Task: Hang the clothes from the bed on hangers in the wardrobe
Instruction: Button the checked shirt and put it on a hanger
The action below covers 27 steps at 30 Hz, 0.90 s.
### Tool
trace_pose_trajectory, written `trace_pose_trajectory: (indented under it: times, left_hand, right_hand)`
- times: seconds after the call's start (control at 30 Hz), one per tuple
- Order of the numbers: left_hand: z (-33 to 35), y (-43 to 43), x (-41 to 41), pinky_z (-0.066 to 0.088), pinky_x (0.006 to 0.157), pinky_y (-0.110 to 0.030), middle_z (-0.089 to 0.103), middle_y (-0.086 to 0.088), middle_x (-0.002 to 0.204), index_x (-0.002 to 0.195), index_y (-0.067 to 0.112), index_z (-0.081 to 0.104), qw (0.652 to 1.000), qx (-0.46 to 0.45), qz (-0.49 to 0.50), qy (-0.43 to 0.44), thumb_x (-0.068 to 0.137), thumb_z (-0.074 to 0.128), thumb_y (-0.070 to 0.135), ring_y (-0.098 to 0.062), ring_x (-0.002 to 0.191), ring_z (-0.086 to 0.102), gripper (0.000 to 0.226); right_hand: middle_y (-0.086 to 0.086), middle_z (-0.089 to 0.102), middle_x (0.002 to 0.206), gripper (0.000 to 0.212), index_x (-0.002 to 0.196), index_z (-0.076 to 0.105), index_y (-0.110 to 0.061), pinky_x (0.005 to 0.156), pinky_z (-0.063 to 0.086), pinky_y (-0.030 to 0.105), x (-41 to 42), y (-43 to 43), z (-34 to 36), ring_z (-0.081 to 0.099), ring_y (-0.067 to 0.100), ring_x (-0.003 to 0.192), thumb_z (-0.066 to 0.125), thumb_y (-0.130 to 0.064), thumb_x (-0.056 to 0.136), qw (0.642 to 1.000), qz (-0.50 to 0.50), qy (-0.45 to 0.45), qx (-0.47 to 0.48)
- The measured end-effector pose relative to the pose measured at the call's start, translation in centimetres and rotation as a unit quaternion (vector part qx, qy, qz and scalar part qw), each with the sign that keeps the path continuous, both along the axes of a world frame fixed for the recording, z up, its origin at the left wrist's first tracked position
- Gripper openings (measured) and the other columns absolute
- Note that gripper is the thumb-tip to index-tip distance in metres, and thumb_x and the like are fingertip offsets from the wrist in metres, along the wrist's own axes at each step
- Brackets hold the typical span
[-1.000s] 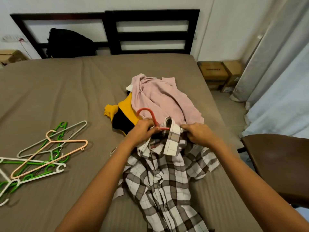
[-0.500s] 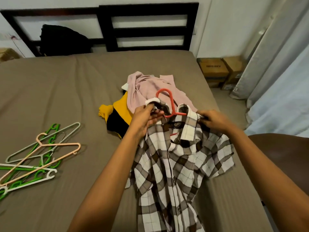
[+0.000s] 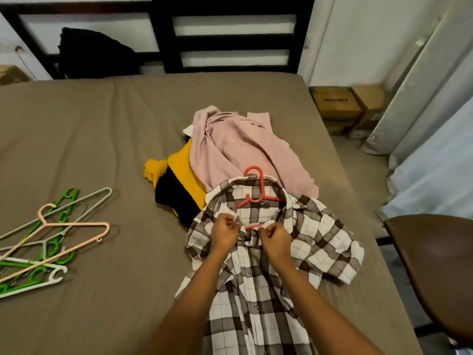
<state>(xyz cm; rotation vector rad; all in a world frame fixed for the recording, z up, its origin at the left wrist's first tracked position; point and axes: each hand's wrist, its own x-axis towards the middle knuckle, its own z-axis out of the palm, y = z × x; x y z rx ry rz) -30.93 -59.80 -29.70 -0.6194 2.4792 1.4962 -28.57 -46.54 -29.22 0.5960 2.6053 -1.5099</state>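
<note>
Brown-and-white checked cloth, thin and soft-creased, spreads out all round the fingers: the plaid shirt (image 3: 320,242) lies front up on the bed (image 3: 102,149), its collar just beyond the fingertips and its button placket running back between the two forearms. The left hand (image 3: 224,235) is curled tight, thumb and fingers (image 3: 230,224) pinching the shirt's left front edge at the collar point. The right hand (image 3: 276,239) is curled the same way and pinches the opposite edge, close beside the left but not touching it. Inside the open neck sits the red hanger (image 3: 258,190), slim moulded plastic. Its lower bar shows in the narrow gap between the two sets of fingers, its shoulders are tucked under the collar, and its rounded hook rises out beyond them. Past the hook lies a rumpled pink garment (image 3: 238,149) of matte, limp fabric. Beyond the left fingers and to their left, a yellow garment (image 3: 184,170) and a black garment (image 3: 174,198) lie partly under the pink one and the shirt. Well off to the left of the fingers, a tangle of loose hangers (image 3: 51,231) in green, white, grey and peach plastic rests on the taupe, faintly ribbed sheet.
</note>
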Motion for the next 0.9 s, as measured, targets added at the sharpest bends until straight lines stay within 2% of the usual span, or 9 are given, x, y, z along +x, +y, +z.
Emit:
trace_pose_trajectory:
  times: [0.07,0.13,0.2,0.3,0.5,0.6,0.7,0.83,0.9]
  left_hand:
    - [-0.7,0.3,0.4,0.04,0.069,-0.03,0.058,-0.012,0.091,0.094,0.005,0.05,0.997,-0.024,0.071,0.006,0.087,0.064,0.015,-0.03,0.088,0.058,0.019]
    - [-1.6,0.8,1.0,0.039,0.064,-0.031,0.059,-0.017,0.09,0.089,0.003,0.049,0.991,-0.012,0.137,-0.007,0.084,0.069,0.023,-0.031,0.082,0.057,0.029]
    - [-2.5,1.4,1.4,0.036,0.058,-0.028,0.061,-0.015,0.086,0.092,-0.002,0.054,0.984,0.029,0.172,-0.028,0.081,0.072,0.036,-0.027,0.075,0.056,0.043]
    - [-3.5,2.0,1.2,0.045,0.059,-0.028,0.067,-0.009,0.084,0.091,0.003,0.061,0.978,0.064,0.197,-0.024,0.077,0.073,0.043,-0.025,0.077,0.062,0.045]
    - [-2.8,2.3,0.9,0.055,0.063,-0.039,0.061,-0.005,0.065,0.067,0.016,0.053,0.982,0.054,0.172,0.062,0.083,0.068,0.02,-0.029,0.068,0.066,0.023]
    - [-2.5,2.0,1.3,0.047,0.056,-0.033,0.059,-0.006,0.064,0.067,0.014,0.05,0.979,0.039,0.172,0.103,0.084,0.066,0.015,-0.027,0.062,0.06,0.024]
    - [-1.7,1.9,1.2,0.039,0.061,-0.03,0.055,-0.009,0.078,0.076,0.009,0.055,0.977,0.004,0.159,0.142,0.084,0.067,0.02,-0.025,0.068,0.052,0.018]
    - [0.6,2.2,0.6,0.042,0.065,-0.03,0.054,-0.003,0.083,0.084,0.004,0.06,0.968,-0.005,0.146,0.202,0.086,0.06,0.01,-0.021,0.074,0.052,0.007]
    - [1.9,2.3,0.4,0.042,0.06,-0.024,0.057,0.0,0.073,0.079,0.01,0.057,0.967,0.032,0.128,0.216,0.086,0.06,0.008,-0.01,0.065,0.053,0.007]
  right_hand:
    - [0.005,0.056,0.076,0.027,0.081,0.05,-0.007,0.061,0.036,0.028,-0.5,-0.8,-1.2,0.055,0.025,0.074,0.07,-0.025,0.083,0.998,-0.001,-0.061,-0.011]
    - [0.016,0.061,0.101,0.048,0.101,0.053,0.0,0.071,0.048,0.035,-1.2,-1.4,-2.3,0.058,0.033,0.09,0.074,-0.035,0.077,0.996,-0.024,-0.085,0.007]
    - [0.022,0.051,0.12,0.071,0.119,0.044,0.003,0.085,0.047,0.042,-1.4,-2.1,-2.8,0.053,0.04,0.105,0.076,-0.041,0.074,0.991,-0.064,-0.109,0.051]
    - [0.027,0.038,0.131,0.081,0.127,0.031,0.004,0.09,0.043,0.045,-1.2,-3.1,-2.9,0.045,0.045,0.115,0.079,-0.032,0.074,0.983,-0.136,-0.121,0.019]
    - [0.03,0.047,0.119,0.064,0.124,0.024,0.003,0.075,0.048,0.041,-1.2,-3.6,-4.1,0.055,0.045,0.101,0.07,-0.006,0.079,0.965,-0.228,-0.124,-0.032]
    - [0.028,0.059,0.098,0.033,0.11,0.035,0.002,0.064,0.044,0.032,-0.4,-3.0,-4.1,0.061,0.04,0.082,0.059,0.0,0.086,0.958,-0.279,-0.025,-0.057]
    - [0.009,0.059,0.084,0.028,0.098,0.038,-0.009,0.059,0.043,0.026,0.6,-2.4,-2.7,0.058,0.024,0.067,0.063,-0.006,0.087,0.944,-0.282,0.097,-0.141]
    - [0.001,0.058,0.091,0.037,0.094,0.04,-0.017,0.06,0.048,0.01,0.9,-2.0,0.1,0.06,0.004,0.071,0.073,-0.006,0.08,0.867,-0.378,0.125,-0.299]
    - [0.006,0.063,0.093,0.029,0.093,0.047,-0.01,0.047,0.049,0.015,0.9,-1.7,1.9,0.063,0.007,0.063,0.073,-0.007,0.08,0.755,-0.485,0.078,-0.435]
